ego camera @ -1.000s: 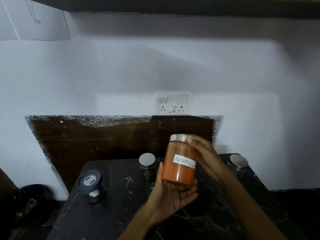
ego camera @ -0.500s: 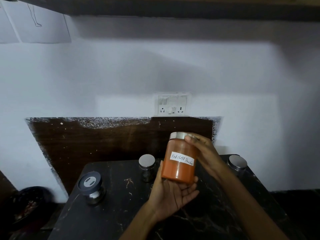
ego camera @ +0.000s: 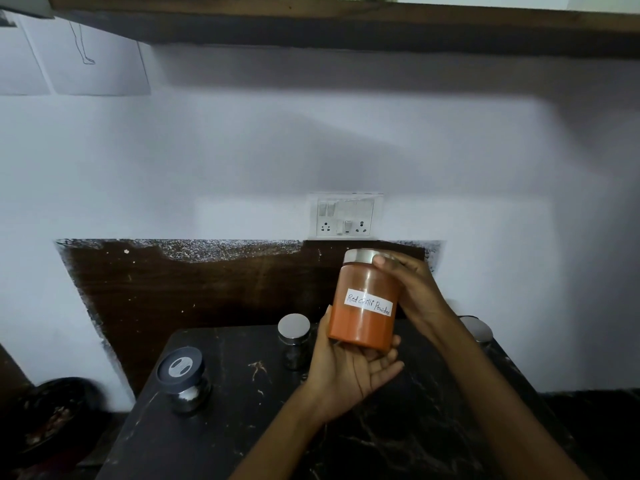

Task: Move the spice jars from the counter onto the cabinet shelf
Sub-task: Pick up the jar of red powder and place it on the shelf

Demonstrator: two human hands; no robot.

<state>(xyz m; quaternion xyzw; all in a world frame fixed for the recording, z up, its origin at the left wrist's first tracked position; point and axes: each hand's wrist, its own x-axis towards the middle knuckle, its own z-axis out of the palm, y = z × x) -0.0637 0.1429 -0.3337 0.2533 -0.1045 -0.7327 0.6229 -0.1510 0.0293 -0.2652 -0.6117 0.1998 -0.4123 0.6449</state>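
Fingers (ego camera: 389, 264) of the right hand (ego camera: 415, 294) curl round the shoulder and lid rim of the jar (ego camera: 363, 327), gripping it from the right. The left hand (ego camera: 346, 374) lies palm up under the base, fingers loosely bent beneath it and thumb pressed up the left side. Between them the jar hangs above the counter (ego camera: 242, 427), tilted a little to the left, well below the shelf (ego camera: 346, 26).

Three more jars stand on the counter. A small one (ego camera: 294, 336) is just left of the left thumb, a dark-lidded one (ego camera: 181, 379) is near the front left corner, and a third (ego camera: 477, 330) is partly hidden behind the right forearm. A switchboard (ego camera: 348, 216) sits on the wall (ego camera: 242, 150) above the held jar. Paper sheets (ego camera: 86, 60) are stuck to the wall at upper left, and a dark bowl (ego camera: 52, 414) lies low on the left; its contents are too dim to make out.

A white label (ego camera: 369, 304) reads "Red chilli Powder" in handwriting.

The jar is clear and round, packed with orange-red powder, under a brushed metal lid (ego camera: 362, 255). The counter is black stone with pale veins, and the shelf is dark wood. A brown panel (ego camera: 190, 289) behind the counter has a ragged, speckled top edge.
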